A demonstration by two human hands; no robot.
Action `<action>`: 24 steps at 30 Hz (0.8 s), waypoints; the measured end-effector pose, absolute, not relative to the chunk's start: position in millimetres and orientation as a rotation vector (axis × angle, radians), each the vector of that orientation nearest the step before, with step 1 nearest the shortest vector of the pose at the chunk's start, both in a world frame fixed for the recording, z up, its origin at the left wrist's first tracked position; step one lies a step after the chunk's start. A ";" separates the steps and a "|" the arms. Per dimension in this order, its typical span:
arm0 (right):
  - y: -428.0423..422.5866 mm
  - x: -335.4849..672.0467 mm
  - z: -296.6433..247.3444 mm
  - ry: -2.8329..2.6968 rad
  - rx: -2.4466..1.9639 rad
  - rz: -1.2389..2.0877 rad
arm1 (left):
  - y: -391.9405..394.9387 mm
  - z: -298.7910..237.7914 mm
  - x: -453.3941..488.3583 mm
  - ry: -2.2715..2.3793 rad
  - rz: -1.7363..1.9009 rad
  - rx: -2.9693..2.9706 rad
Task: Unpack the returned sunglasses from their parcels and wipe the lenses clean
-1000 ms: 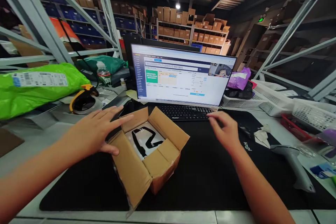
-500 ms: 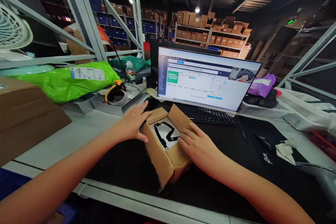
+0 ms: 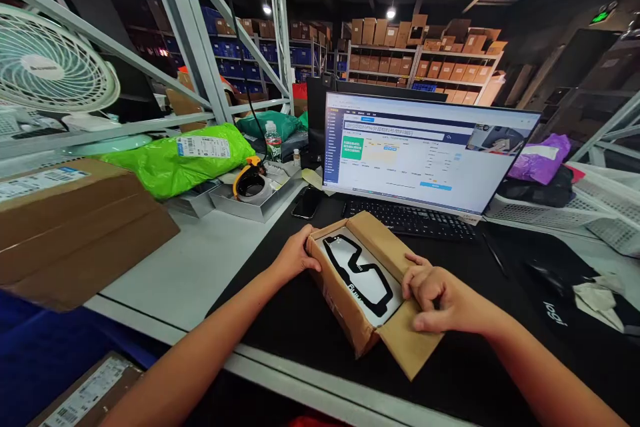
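Observation:
An open cardboard box lies at an angle on the black desk mat, its flaps folded out. Inside rests a white box printed with a thick black outline and partly hidden lettering. My left hand grips the cardboard box at its far left corner, thumb along the outer side wall and fingers partly hidden behind. At the right edge, my right hand has its fingers curled by the long side flap, with the thumb over the near end flap.
Behind the box stand a keyboard and a lit monitor. A phone lies to the left, a mouse and pen to the right. A large brown carton and green parcel occupy the left side.
The cardboard box has turned and its near end flap has swung outward, showing more of the white box. My left hand has closed on the far corner; my right fingers have curled.

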State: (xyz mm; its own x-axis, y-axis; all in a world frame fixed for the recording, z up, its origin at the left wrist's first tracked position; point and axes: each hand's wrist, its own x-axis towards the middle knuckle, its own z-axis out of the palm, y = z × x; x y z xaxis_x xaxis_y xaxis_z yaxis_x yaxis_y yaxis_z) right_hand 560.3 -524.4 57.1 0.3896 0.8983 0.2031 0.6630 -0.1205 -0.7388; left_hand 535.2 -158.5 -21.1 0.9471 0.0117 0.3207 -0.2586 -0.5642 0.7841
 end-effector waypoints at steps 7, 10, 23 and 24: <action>-523.6 547.6 35.1 -1.254 -2.306 0.195 | -161.3 -24.5 534.0 -0.130 0.349 2.113; -521.0 550.1 21.9 -1.310 -2.361 0.061 | -161.3 -26.3 533.7 -0.121 0.360 2.116; -523.3 569.8 29.9 -1.103 -2.086 0.346 | -173.9 0.7 523.7 -0.057 0.431 2.288; -530.1 570.7 37.6 -1.143 -2.085 0.373 | -178.5 10.1 518.3 -0.059 0.440 2.315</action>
State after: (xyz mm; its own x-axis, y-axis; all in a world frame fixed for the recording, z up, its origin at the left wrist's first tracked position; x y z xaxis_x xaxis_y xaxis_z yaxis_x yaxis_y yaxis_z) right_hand 570.7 -530.1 37.6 0.5651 0.8207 0.0845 0.6132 -0.3492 -0.7085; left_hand 518.3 -178.5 10.1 0.9393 0.0898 0.3312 -0.1742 -0.7069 0.6856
